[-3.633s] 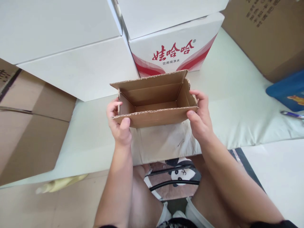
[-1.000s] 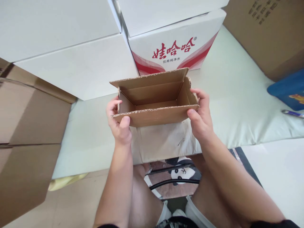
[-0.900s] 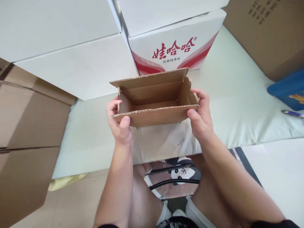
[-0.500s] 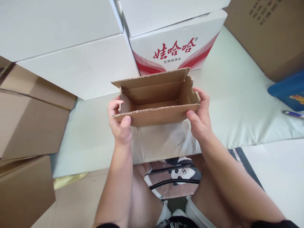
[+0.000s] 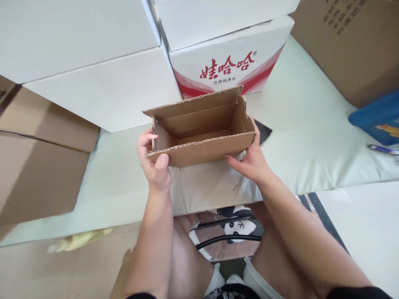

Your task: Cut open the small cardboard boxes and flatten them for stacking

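**Uneven hold on the cardboard box (image 5: 199,154)!**

And there it was, mid-view over the pale cloth (image 5: 305,124), its mouth upward, with nothing visible on its floor and its long flaps standing front and back! The left hand (image 5: 155,168) clasped the left end, thumb on the front wall, a fingertip hooked over the rim. Down lower came the right hand (image 5: 253,162), thumb pressed along the bottom of the front wall, the other fingers mostly hidden around the right end. Was the base resting on the cloth? Impossible to tell!

Here was the danger: one hand high, one low, so an uneven lift could have twisted the thin walls or let the right corner slip. That ragged right edge looked likely to bend under a hard squeeze. Just beyond the right hand poked a dark object (image 5: 264,132), largely concealed; a careless swing might have knocked it, and whether the fingers touched it could not be made out. The back flap, too, seemed liable to catch on the white carton (image 5: 249,88) behind.

And what lettering on that carton! Bold red 娃哈哈, a small ® beside it, 饮用纯净水 beneath: Wahaha drinking purified water. The large brown carton (image 5: 355,62) on the right bore dark characters too, but slanted and cut off, too unclear to call.
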The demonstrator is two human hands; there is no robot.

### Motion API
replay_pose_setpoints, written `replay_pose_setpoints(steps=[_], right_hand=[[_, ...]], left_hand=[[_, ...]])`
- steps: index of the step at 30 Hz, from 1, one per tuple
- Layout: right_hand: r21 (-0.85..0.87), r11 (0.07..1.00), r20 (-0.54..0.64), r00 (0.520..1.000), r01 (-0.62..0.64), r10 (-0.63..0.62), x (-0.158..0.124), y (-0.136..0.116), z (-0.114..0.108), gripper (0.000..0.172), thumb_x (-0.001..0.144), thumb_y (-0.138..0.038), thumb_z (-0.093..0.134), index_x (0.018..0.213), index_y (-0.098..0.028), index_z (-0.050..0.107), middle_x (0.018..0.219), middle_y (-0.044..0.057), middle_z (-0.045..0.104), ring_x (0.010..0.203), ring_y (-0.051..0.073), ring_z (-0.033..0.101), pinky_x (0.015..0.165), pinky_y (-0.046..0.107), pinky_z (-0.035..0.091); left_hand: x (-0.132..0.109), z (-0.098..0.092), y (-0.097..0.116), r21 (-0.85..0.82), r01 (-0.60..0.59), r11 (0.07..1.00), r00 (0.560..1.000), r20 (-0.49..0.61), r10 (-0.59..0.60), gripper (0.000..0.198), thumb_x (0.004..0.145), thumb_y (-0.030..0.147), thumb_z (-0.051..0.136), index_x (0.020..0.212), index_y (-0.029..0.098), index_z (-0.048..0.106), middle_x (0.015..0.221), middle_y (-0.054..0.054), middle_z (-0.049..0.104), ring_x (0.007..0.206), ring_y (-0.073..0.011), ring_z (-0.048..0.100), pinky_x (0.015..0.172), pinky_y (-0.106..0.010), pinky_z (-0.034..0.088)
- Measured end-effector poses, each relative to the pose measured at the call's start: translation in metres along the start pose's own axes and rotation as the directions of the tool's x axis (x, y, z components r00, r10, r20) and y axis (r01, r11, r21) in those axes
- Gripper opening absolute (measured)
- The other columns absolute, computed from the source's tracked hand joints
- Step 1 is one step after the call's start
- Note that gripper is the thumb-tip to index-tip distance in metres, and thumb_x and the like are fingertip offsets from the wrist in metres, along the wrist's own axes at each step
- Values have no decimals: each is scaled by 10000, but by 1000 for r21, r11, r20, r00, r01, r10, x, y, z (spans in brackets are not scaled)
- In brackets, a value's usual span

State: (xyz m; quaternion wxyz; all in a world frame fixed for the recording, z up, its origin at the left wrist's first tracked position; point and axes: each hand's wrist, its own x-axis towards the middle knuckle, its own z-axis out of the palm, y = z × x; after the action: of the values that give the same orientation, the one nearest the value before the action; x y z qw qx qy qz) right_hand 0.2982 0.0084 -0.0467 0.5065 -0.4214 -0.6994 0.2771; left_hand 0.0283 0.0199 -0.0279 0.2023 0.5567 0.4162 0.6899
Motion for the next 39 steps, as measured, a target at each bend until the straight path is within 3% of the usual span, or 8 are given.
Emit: replay_pose_setpoints(steps=[7,12,18,22,27,32,35,39], right_hand=[[-88,993,-51,995,-85,81,-6,15,7,1060,745,-374,830,1629,-270,253,1707,169,345,1582,363,383,1303,614,342],[-106,988,-25,994,-112,110,-8,17,8,1056,758,-359,812,1639,-281,233,1710,168,348,1577,361,388,1297,623,342],[-75,989,-18,992,-124,122,-6,12,9,1004,781,-408,800,1616,-292,256,1639,165,430,1483,358,499,1220,606,448],[-19,989,2,989,-150,150,-7,8,9,942,837,-484,752,1608,-304,241,1639,172,408,1449,354,523,1128,591,529],[123,974,16,981,-192,192,-9,11,13,885,874,-552,717,1597,-334,255,1657,141,391,1490,323,482,1218,595,446],[377,916,-152,966,-138,208,-3,15,10,798,835,-666,706,1460,-348,326,1619,132,408,1546,315,430,1263,612,387],[471,869,-148,958,-150,245,1,13,4,747,825,-689,676,1419,-363,361,1614,112,430,1555,320,422,1223,601,448],[451,881,-183,952,-142,247,3,6,0,723,813,-688,664,1410,-365,414,1630,93,429,1554,332,421,1213,596,466]], left_hand=[[0,-1,-3,-17,-31,999,999,5,31,576,709,687,780,1105,294,637,1283,-66,582,1210,-297,599,1071,-451,481],[0,-1,-4,14,-25,1000,1000,-17,25,605,688,727,764,1086,296,618,1274,-65,575,1209,-306,601,1073,-470,493],[1,-4,-2,-132,-19,991,992,-129,2,473,710,594,785,1046,311,610,1177,-46,556,1167,-284,599,1054,-440,470],[4,-3,6,-192,21,981,984,-170,-55,444,730,556,763,1029,302,555,1080,-31,567,1045,-249,618,958,-391,487],[7,-1,12,-151,26,988,973,-225,-60,481,723,601,771,985,279,528,1138,-30,557,1015,-217,613,898,-349,491],[8,-9,5,-57,100,993,961,-255,-111,547,829,796,578,1004,291,457,1119,-38,574,1015,-226,620,865,-354,513],[9,-11,3,-134,159,978,953,-236,-187,522,871,788,544,976,286,449,1092,-33,603,1042,-225,623,902,-357,520],[9,-6,8,-262,252,932,928,-207,-310,570,800,798,624,953,271,469,1085,-47,623,1106,-253,623,948,-376,524]])
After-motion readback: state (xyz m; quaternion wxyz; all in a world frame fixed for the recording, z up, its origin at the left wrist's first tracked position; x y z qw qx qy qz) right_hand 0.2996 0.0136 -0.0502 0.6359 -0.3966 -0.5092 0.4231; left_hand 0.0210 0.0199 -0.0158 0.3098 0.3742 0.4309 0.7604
